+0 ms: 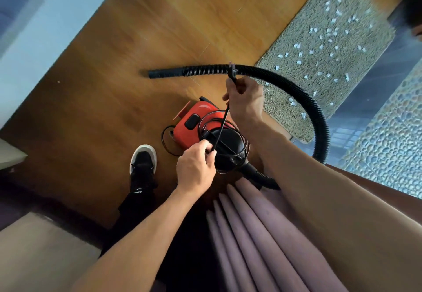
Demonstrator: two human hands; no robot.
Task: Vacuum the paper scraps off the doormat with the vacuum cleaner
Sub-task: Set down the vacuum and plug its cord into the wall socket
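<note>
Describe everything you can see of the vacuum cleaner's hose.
The hose is black, ribbed and looks like flexible plastic. It leaves the black end of the red vacuum cleaner, loops out over one end of the doormat and arcs back to a smooth, straight nozzle lying on the wooden floor. Neither hand holds it; the right hand grips the cord's plug, which overlaps it in view.
</note>
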